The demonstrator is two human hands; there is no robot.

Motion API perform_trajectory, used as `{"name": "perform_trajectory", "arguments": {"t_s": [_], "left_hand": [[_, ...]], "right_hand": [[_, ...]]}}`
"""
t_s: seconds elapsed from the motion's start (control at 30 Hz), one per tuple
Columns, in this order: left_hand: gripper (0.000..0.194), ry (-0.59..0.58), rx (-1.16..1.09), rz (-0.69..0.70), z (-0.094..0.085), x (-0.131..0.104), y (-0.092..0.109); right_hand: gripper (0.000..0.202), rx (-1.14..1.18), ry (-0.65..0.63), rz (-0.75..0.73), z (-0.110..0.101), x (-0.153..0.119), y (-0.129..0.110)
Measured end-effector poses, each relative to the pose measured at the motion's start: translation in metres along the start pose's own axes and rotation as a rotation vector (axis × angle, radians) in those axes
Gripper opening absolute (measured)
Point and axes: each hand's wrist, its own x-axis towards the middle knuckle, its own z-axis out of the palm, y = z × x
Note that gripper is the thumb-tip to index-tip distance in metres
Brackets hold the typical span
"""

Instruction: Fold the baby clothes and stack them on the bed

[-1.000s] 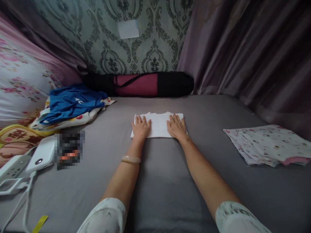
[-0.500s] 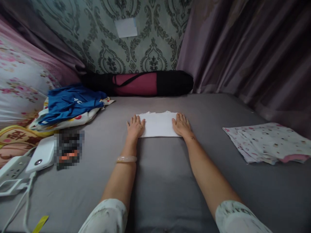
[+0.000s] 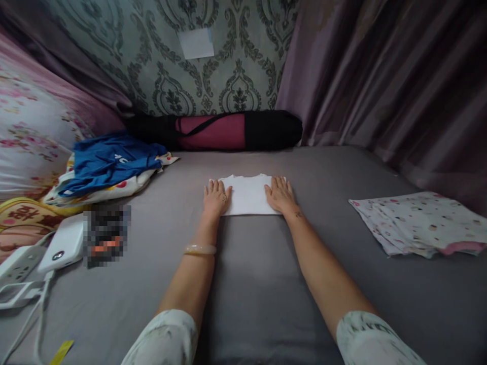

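A folded white garment [image 3: 248,196] lies flat on the grey bed sheet [image 3: 251,263], its far edge slightly uneven. On its left end rests my left hand [image 3: 217,197], palm down with the fingers stretched out. My right hand [image 3: 280,194] lies flat over the right end in the same way, fingers pointing away from me. Neither hand grips the cloth. Parts of both ends of the garment are hidden under my hands.
Folded patterned clothes [image 3: 422,223] lie at the right. To the left are a blue garment [image 3: 114,162] on patterned cloth, a white power bank [image 3: 63,243], a power strip [image 3: 21,264] and cables. A black and maroon long bag [image 3: 213,132] lies along the wall.
Both hands have slid slightly inward over the garment, closer to each other. The garment itself stays in about the same place.
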Motion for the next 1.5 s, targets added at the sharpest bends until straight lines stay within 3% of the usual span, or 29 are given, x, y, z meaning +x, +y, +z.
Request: {"name": "perform_trajectory", "arguments": {"t_s": [0.27,0.43,0.67,0.8,0.97,1.13,1.27,1.37,1.5], "left_hand": [[0.069,-0.033,-0.014,-0.007,0.003,0.0,-0.003],[0.067,0.091,0.034,0.032,-0.002,-0.004,0.01],[0.063,-0.021,0.009,0.082,0.005,-0.003,0.013],[0.063,0.002,0.002,0.084,0.003,-0.004,0.014],[0.062,0.128,-0.006,0.127,0.003,-0.012,0.03],[0.06,0.077,-0.018,0.172,0.014,-0.016,0.036],[0.059,0.099,-0.038,0.169,0.018,-0.015,0.035],[0.054,0.175,-0.077,0.185,0.012,-0.014,0.038],[0.048,0.375,-0.191,0.099,-0.001,-0.01,0.039]], "right_hand": [[0.064,-0.011,-0.057,0.015,0.004,0.0,0.003],[0.059,-0.014,0.03,-0.033,-0.004,-0.002,-0.012],[0.057,-0.008,-0.086,-0.042,0.004,-0.003,-0.02],[0.056,0.006,-0.057,-0.046,0.003,-0.004,-0.02],[0.054,0.025,0.061,-0.11,0.0,-0.009,-0.035],[0.053,0.017,-0.033,-0.098,0.009,-0.011,-0.043],[0.053,0.016,-0.029,-0.093,0.009,-0.011,-0.04],[0.053,0.026,-0.013,-0.098,0.004,-0.013,-0.045],[0.053,0.043,0.042,-0.172,0.001,-0.018,-0.061]]}}
